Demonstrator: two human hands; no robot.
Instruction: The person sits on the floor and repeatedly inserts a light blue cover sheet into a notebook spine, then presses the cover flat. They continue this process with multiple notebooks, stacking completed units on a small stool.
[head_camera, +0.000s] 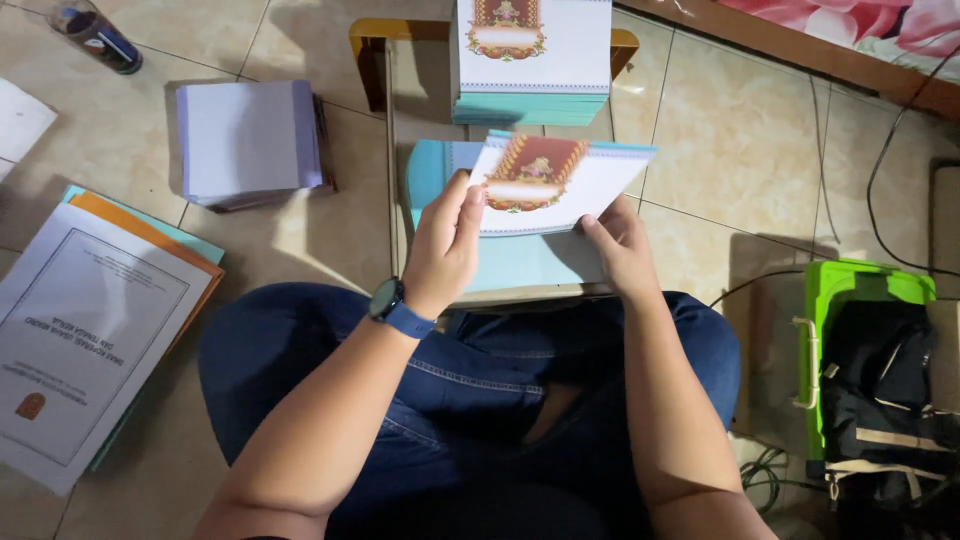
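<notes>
Both hands hold a white card (560, 195) with a red and gold ornament printed on it and a teal edge. My left hand (443, 245), with a dark watch on a blue strap at the wrist, grips the card's left edge. My right hand (622, 250) pinches its lower right edge. The card hangs tilted above a teal sheet (500, 262) lying on a small wooden table (372, 45). A stack of matching cards (530, 60) stands at the table's far end. I sit cross-legged in blue jeans.
A pile of pale lilac sheets (250, 140) lies on the tiled floor to the left. Printed booklets over orange and teal covers (85, 330) lie at the lower left. A dark bottle (95, 35) is at the top left. A green box (830, 300) holding a black bag, with cables around it, is on the right.
</notes>
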